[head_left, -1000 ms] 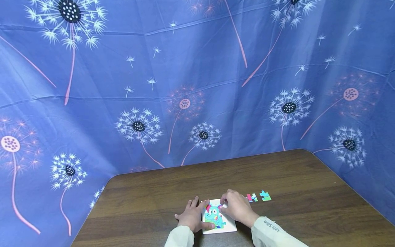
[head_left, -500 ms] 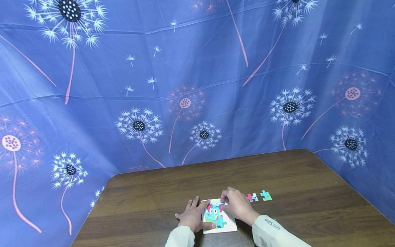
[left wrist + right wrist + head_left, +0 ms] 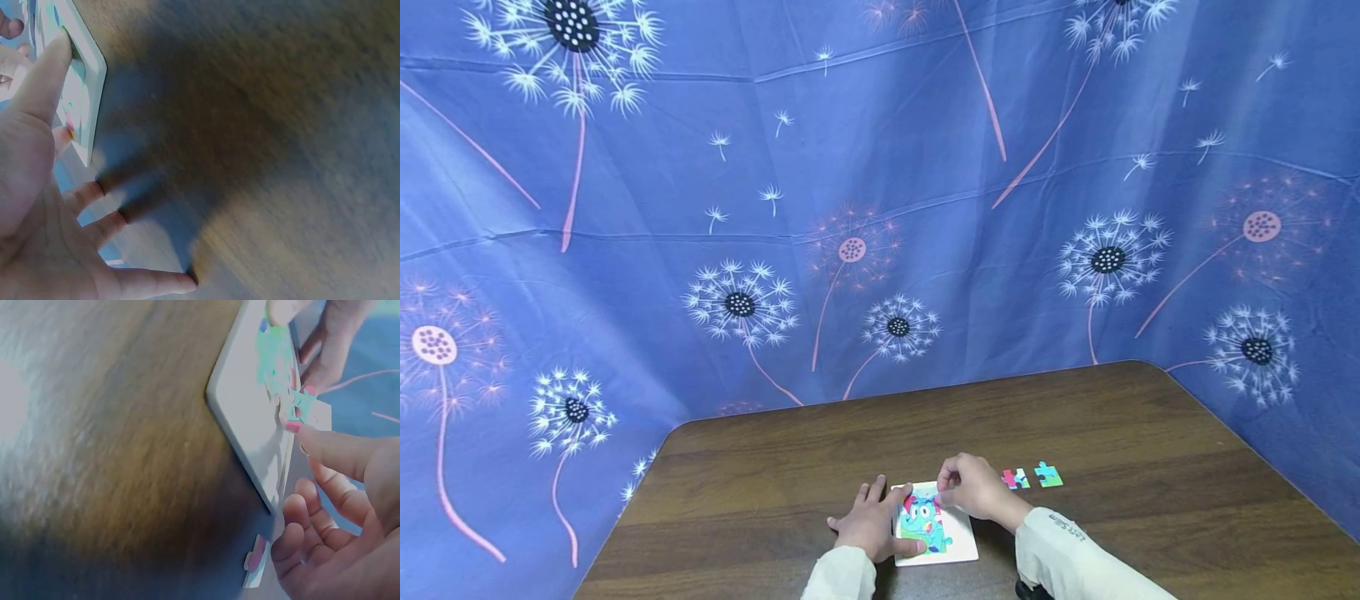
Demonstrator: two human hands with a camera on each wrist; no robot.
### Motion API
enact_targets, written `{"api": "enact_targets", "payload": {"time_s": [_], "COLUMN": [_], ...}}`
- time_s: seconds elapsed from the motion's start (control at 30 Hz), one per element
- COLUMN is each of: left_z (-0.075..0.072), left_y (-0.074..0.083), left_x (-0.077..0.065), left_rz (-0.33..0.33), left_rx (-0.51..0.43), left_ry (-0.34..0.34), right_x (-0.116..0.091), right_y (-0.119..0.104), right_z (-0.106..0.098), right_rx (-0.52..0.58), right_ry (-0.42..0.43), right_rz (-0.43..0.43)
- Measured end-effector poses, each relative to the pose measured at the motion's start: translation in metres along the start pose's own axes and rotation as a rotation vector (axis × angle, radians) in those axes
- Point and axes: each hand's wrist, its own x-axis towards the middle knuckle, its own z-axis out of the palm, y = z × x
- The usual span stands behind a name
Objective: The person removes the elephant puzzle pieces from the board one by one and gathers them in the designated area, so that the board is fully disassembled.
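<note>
A white jigsaw board (image 3: 958, 540) with a blue cartoon animal on it lies near the front of the table. My left hand (image 3: 868, 525) is spread at its left side, with the thumb and index finger on the board. In the left wrist view the other fingers of that hand (image 3: 50, 187) reach straight down to the tabletop. Over the picture's upper right part is my right hand (image 3: 983, 490). Thumb and index finger there pinch a blue and pink puzzle piece (image 3: 300, 411), tilted up from the board (image 3: 240, 400).
Just right of the right hand lie loose puzzle pieces, a red and white one (image 3: 1017, 478) and a blue and green one (image 3: 1048, 474). The brown wooden table (image 3: 760, 492) ends at a blue dandelion-print cloth (image 3: 970, 250) behind and beside it.
Both hands stay at the board. The right fingertips shift only slightly at the picture's upper right, and the head view drifts a little.
</note>
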Motion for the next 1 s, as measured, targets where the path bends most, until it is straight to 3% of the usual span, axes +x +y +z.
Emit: {"api": "enact_targets", "payload": {"time_s": [0.07,0.2,0.5,0.77,1.0], "left_z": [-0.0009,-0.0027,-0.0037,-0.0022,-0.0005], "left_y": [0.0009,0.0023,0.0026,0.0021,0.0015], "left_x": [-0.0003,-0.0014,-0.0030,-0.0017,-0.0004], "left_rz": [-0.006,-0.010,-0.002,-0.007,-0.007], "left_rx": [0.001,0.001,0.009,0.023,0.045], "left_ry": [-0.004,-0.004,0.004,0.009,0.004], "right_x": [0.0002,0.0007,0.0041,0.0028,-0.0001], "right_y": [-0.0005,-0.0020,-0.0047,-0.0030,-0.0023], "right_z": [-0.0002,0.0008,0.0019,0.0007,0.0049], "right_rx": [0.020,-0.046,-0.205,-0.270,-0.316], "right_ry": [-0.016,-0.037,-0.069,-0.084,-0.071], "right_rz": [0.020,0.024,-0.084,-0.185,-0.179]}}
